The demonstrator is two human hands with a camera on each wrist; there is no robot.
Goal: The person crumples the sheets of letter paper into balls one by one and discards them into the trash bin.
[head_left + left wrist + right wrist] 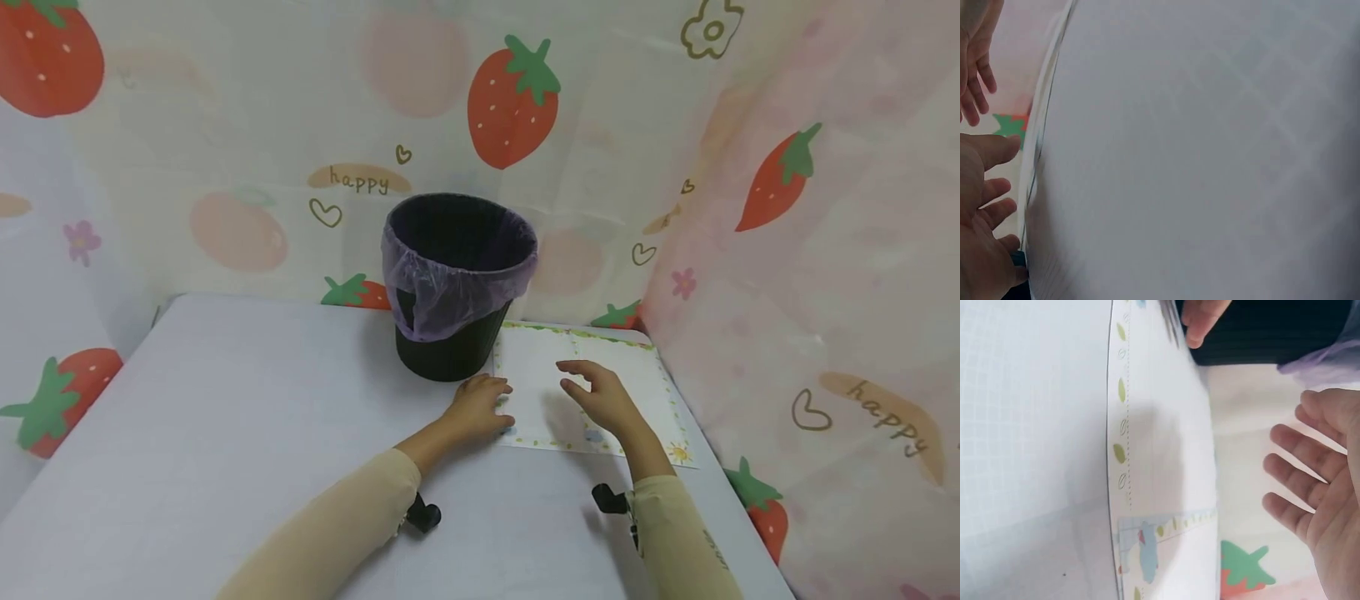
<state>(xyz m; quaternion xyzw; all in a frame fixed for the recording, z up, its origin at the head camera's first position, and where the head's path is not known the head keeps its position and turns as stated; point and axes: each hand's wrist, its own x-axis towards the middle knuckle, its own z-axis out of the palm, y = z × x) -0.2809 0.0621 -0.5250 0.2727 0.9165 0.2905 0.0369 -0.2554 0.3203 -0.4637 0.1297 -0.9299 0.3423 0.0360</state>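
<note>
A black bin [442, 358] lined with a purple plastic bag [442, 296] stands toward the back of the table. To its right lies a white sheet [540, 392] with a leafy printed border. My left hand [476, 410] is low beside the sheet's left edge, in front of the bin, its fingers spread and holding nothing. Over the sheet hovers my right hand [606, 402], fingers loosely bent and the thumb apart. In the right wrist view that hand [1329, 469] shows an empty palm. Whether the left fingertips touch the sheet or bin, I cannot tell.
A white cloth covers the table [247, 433]. Strawberry-printed curtains [247, 100] hang behind it and along both sides. The bin's back is near the rear curtain. A black wrist mount [423, 514] shows under the left sleeve, another mount [609, 498] at the right.
</note>
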